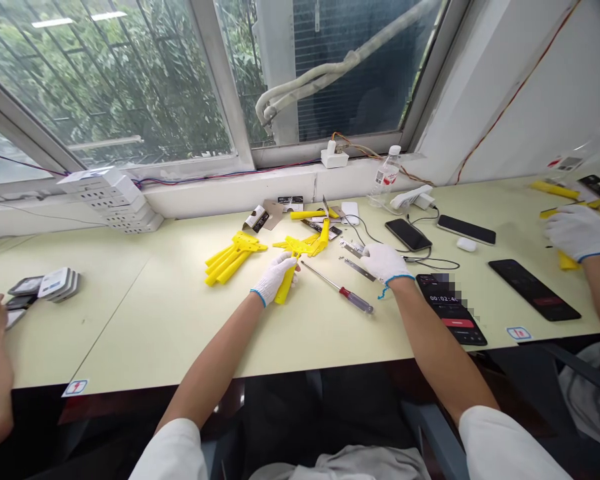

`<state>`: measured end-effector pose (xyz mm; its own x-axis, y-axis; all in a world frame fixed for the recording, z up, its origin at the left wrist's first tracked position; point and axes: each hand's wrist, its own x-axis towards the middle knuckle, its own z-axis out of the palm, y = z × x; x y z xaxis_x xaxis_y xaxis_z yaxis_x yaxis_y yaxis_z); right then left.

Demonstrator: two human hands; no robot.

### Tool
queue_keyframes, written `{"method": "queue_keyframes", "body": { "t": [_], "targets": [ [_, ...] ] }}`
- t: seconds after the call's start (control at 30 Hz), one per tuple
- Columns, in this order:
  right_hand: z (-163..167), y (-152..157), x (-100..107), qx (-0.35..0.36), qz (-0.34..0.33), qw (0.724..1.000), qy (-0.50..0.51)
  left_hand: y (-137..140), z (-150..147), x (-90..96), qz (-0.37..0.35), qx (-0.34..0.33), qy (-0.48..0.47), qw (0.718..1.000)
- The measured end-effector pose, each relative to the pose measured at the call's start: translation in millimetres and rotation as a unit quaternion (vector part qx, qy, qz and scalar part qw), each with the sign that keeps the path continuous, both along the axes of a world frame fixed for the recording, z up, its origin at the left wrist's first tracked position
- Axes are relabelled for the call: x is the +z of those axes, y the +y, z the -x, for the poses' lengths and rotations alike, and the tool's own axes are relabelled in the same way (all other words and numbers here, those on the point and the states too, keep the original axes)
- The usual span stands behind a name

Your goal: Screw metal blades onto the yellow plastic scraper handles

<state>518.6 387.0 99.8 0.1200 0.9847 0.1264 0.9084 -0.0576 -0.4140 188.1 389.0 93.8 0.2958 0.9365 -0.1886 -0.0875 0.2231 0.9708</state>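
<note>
My left hand (275,277), in a white knit glove, is closed around a yellow plastic scraper handle (286,283), whose wide head points away from me. My right hand (386,262), gloved too, reaches down to the table beside a metal blade (353,247) and tiny screws. Its fingertips are drawn together; whatever they pinch is too small to make out. Another metal blade (359,269) lies just nearer me. Between my hands rests a screwdriver (340,289) with a red and clear grip. Several yellow scraper handles (233,259) are stacked to the left, and an assembled yellow scraper (323,237) lies beyond.
Opened card packaging (257,218) lies toward the window. A phone showing a timer (450,308), a black phone (408,234), cables and a water bottle (386,175) occupy the right. White boxes (117,200) stand far left. Co-workers' hands (577,232) show at both sides.
</note>
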Motion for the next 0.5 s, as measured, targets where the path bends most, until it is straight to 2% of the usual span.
{"method": "queue_keyframes", "body": {
  "t": [0.1, 0.23, 0.5],
  "targets": [
    [8, -3, 12, 0.015, 0.005, 0.999, 0.039, 1, 2, -2.9, -0.015, -0.016, 0.015, 1.0],
    [28, -11, 23, 0.095, 0.013, 0.99, 0.108, -1, 5, -3.8, -0.035, -0.065, 0.041, 0.996],
    [72, -23, 17, 0.223, 0.051, 0.943, 0.243, -7, 2, 5.3, -0.099, -0.119, 0.068, 0.986]
  ]
}}
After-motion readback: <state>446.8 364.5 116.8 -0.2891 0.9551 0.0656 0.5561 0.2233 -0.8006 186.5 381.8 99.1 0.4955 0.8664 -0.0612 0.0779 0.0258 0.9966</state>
